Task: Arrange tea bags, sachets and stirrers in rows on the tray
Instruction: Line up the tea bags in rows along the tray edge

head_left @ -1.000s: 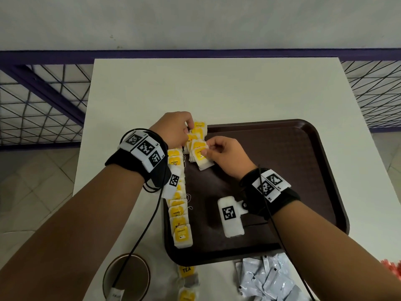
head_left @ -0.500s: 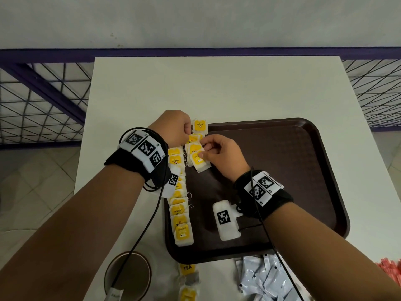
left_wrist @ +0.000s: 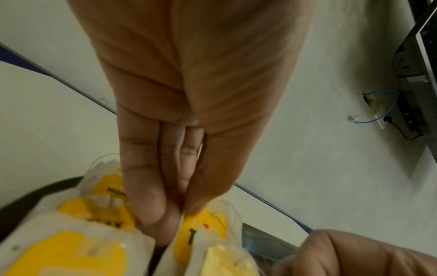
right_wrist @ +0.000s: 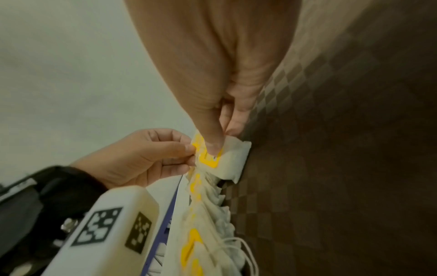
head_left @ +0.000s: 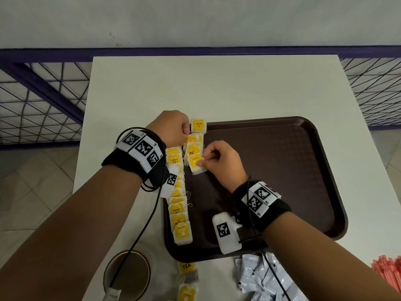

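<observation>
A dark brown tray [head_left: 282, 161] lies on the white table. Yellow-labelled tea bags form an overlapping row [head_left: 179, 210] along the tray's left edge, and a shorter second row [head_left: 194, 148] starts at its far left corner. My left hand [head_left: 173, 132] pinches a tea bag [left_wrist: 205, 224] in that short row between thumb and fingertips. My right hand [head_left: 217, 158] pinches the nearest tea bag [head_left: 196, 162] of the same row, thumb on its yellow label [right_wrist: 209, 158]. Both hands sit close together at the tray's far left.
White sachets [head_left: 260, 276] lie heaped on the table by the tray's near edge. Red stirrers [head_left: 388, 270] show at the right margin. More tea bags [head_left: 186, 279] trail off the tray's near left corner beside a brown cup [head_left: 127, 276]. A purple railing [head_left: 43, 88] flanks the table.
Both hands have shifted slightly towards the tray's far left corner. The topmost tea bag of the short row now lies uncovered beyond the left hand.
</observation>
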Demonstrator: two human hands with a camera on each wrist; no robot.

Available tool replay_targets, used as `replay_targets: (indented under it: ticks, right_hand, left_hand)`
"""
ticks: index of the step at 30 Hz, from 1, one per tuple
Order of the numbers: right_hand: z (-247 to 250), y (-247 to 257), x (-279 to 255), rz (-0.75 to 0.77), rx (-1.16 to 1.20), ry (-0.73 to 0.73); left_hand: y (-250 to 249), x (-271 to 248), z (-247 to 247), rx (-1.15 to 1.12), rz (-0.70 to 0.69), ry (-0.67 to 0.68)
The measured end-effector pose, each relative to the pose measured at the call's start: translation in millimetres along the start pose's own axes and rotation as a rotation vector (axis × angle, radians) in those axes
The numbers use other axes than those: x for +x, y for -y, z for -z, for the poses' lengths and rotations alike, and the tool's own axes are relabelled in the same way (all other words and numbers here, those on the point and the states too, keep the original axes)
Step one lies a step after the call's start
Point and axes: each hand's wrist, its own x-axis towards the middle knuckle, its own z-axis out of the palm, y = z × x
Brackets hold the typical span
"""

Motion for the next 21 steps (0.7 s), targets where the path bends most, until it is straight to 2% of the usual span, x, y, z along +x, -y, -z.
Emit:
replay_targets:
  ticks: [3, 12, 16, 19, 21]
  right_hand:
    - [-1.3, -3.3, -3.9, 0.024, -0.092, 0.017]
    - [-7.3, -6.9, -10.5, 0.007, 0.012, -0.049]
    - [-6.3, -7.4, -11.7, 0.084, 0.002, -0.031]
    - [0.6, -6.3, -4.1, 0.139, -0.038, -0.107]
    - [5.4, -6.6, 8.8, 0.115, -0.056, -0.162]
  left_hand:
    - [0.9, -1.1, 0.8, -0.015, 0.010, 0.010]
    - [0.9, -3.2, 0.7, -0.117, 0.044, 0.033]
    - [1.5, -2.3, 3.2, -0.053, 0.006, 0.018]
    - [3.8, -2.0, 5.3, -0.052, -0.009, 0.001]
    - [5.3, -2.2, 4.9, -0.058, -0.012, -0.004]
